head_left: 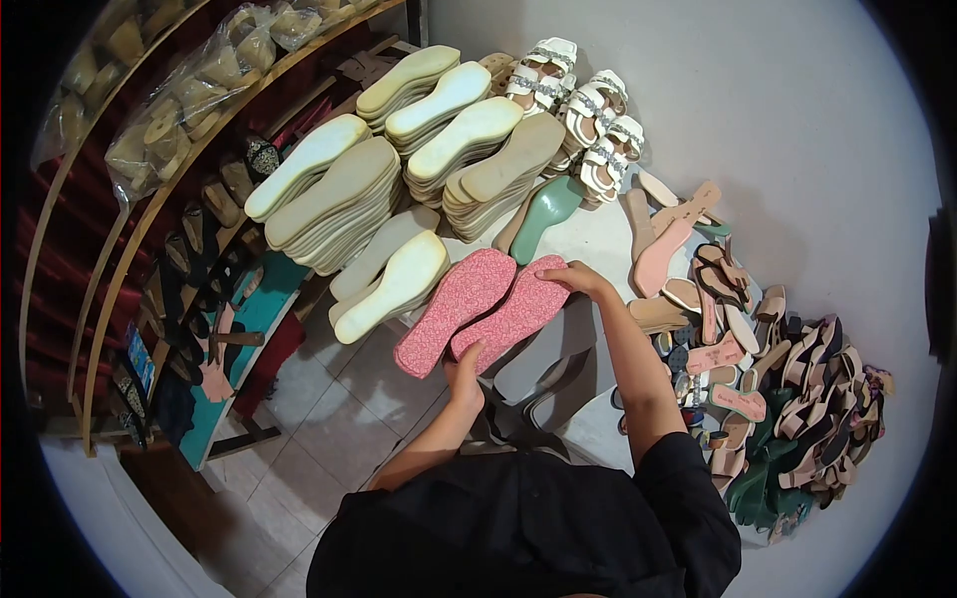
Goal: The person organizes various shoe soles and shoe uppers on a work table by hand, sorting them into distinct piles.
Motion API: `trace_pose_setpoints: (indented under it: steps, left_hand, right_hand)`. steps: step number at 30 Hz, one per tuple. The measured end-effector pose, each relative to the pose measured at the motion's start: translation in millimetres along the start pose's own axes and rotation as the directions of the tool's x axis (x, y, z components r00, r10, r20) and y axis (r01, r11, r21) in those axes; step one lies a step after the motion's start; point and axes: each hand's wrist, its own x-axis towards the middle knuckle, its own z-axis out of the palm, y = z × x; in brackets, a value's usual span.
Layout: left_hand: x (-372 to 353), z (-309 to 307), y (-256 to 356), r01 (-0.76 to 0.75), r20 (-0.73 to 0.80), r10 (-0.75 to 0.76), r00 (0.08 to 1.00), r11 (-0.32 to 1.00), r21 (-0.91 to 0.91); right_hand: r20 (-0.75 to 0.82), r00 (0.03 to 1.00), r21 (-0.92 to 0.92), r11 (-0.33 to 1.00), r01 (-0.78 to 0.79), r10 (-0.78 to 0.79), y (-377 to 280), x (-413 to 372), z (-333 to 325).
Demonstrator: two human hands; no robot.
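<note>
A pink, mottled shoe sole [518, 311] is held between my two hands. My left hand [466, 379] grips its narrow heel end, thumb on top and the fingers mostly hidden beneath. At the wide toe end, my right hand [580, 279] is closed on the edge. A second pink sole [461, 304] lies right alongside on the left, close against the first; what supports it is hidden. Just left of it are a cream sole [394, 289] and a beige sole [384, 249]. A green sole [548, 214] lies beyond my right hand.
Tall stacks of cream soles [334, 204] stand at the back left, with white sandals [603, 154] behind. Piled sandals and shoe parts [738, 389] crowd the right. Curved shelves [159, 209] with bagged heels [179, 120] line the left; a hammer [237, 339] rests on a teal board [254, 339].
</note>
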Motion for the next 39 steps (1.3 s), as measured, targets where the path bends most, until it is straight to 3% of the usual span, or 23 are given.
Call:
trace_pose_setpoints:
  steps: [7, 10, 11, 17, 20, 23, 27, 34, 36, 38, 39]
  left_hand:
    - [9, -11, 2, 0.105, -0.012, -0.104, 0.995, 0.983, 0.153]
    - [-7, 0, 32, 0.290, -0.043, -0.287, 0.957, 0.944, 0.155]
    - [-13, 6, 40, 0.291, -0.095, -0.277, 0.956, 0.937, 0.193]
    - [1, -14, 13, 0.209, -0.043, -0.205, 0.978, 0.958, 0.195]
    - [-9, -26, -6, 0.129, 0.140, -0.133, 0.981, 0.991, 0.035]
    - [-28, -32, -4, 0.104, 0.129, -0.098, 0.987, 0.994, -0.041]
    - [-30, -53, -5, 0.029, 0.080, -0.025, 0.997, 0.998, -0.051]
    - [-10, -64, -17, 0.027, 0.157, -0.010, 0.987, 0.994, -0.107]
    - [-20, -55, -12, -0.037, 0.138, 0.054, 0.989, 0.991, -0.127]
    - [-31, -59, -1, 0.038, 0.051, -0.034, 0.998, 0.995, -0.093]
    - [-39, -63, 5, 0.076, 0.007, -0.076, 0.997, 0.994, -0.076]
  right_hand:
    - [0.107, 0.991, 0.159, 0.985, 0.063, -0.080, 6, 4, 0]
    - [0.106, 0.992, 0.144, 0.988, 0.055, -0.071, 10, 9, -1]
    - [0.102, 0.992, 0.160, 0.985, 0.060, -0.077, 11, 10, 0]
    - [0.082, 0.992, 0.215, 0.973, 0.080, -0.099, -1, -6, 3]
    - [0.125, 0.983, 0.122, 0.986, 0.115, -0.131, 1, 1, 7]
    - [0.128, 0.988, 0.007, 0.996, 0.088, -0.088, -18, -11, 14]
    - [0.172, 0.973, -0.128, 0.976, 0.176, -0.153, -4, 1, 30]
    - [0.018, 0.981, -0.292, 0.938, 0.189, -0.193, -4, -8, 36]
    - [0.140, 0.956, -0.147, 0.949, 0.279, -0.259, 6, 8, 33]
    - [0.196, 0.932, 0.011, 0.951, 0.308, -0.305, 12, 15, 33]
    - [0.086, 0.964, -0.091, 0.962, 0.257, -0.250, 8, 10, 27]
